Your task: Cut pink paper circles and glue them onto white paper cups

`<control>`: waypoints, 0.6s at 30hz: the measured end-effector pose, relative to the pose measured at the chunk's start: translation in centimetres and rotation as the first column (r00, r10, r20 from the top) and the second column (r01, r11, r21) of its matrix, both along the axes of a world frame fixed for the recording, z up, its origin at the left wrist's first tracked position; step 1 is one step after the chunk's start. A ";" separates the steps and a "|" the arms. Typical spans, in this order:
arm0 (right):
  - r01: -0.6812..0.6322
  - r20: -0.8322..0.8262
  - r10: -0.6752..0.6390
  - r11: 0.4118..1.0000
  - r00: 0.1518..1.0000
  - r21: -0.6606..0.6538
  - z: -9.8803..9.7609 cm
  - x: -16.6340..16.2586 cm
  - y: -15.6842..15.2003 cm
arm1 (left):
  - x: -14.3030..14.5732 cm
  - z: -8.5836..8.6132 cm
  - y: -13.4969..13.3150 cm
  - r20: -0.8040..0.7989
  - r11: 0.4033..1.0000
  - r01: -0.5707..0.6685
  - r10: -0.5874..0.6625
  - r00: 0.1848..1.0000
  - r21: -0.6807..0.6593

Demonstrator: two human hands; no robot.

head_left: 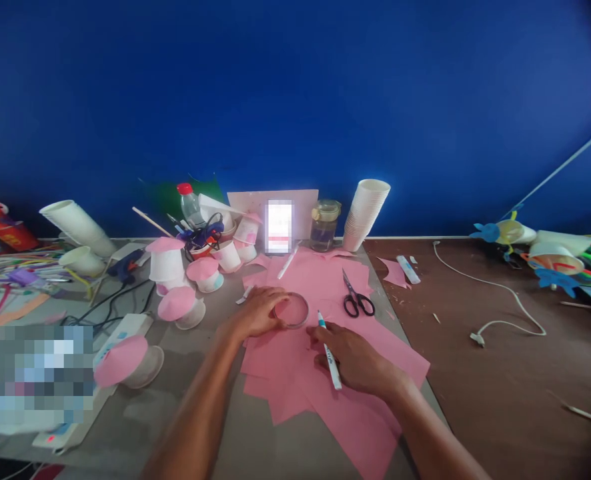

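Observation:
My left hand [261, 312] grips the left edge of a thin round ring [306, 312], which lies on overlapping sheets of pink paper [335, 267]. Pink paper shows through the ring's middle. Just to the right of it, my right hand [351, 353] is closed around a white marker [331, 360] with a blue band near its upper end. That end points toward the ring but stands apart from it. Black-handled scissors [356, 301] lie partly opened on the paper, beyond my right hand. A second white pen [287, 263] rests farther back on the paper.
Paper cups with pink paper tops [165, 261] stand or lie on the left, near a power strip [120, 337]. Behind are a lit phone screen [279, 227], a glass jar [324, 227] and a tall cup stack [366, 213]. A white cable [500, 287] lies to the right.

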State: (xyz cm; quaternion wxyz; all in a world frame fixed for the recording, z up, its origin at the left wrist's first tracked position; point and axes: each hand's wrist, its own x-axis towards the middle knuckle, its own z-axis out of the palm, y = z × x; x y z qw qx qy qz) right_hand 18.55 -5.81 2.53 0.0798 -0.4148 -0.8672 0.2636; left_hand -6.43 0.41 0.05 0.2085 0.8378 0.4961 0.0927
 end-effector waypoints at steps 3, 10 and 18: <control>0.005 -0.012 -0.005 1.000 1.000 -0.008 0.0 0.0 0.0 | -0.1 -0.2 0.0 -0.013 1.000 0.005 -0.005 1.000 0.013; 0.006 -0.006 -0.006 1.000 1.000 -0.023 0.1 0.0 0.1 | 0.0 -0.1 0.0 -0.029 1.000 0.007 -0.007 1.000 0.018; 0.009 -0.004 -0.009 1.000 1.000 -0.023 0.2 0.0 0.0 | 0.1 0.0 -0.2 -0.041 1.000 0.007 -0.006 0.999 0.027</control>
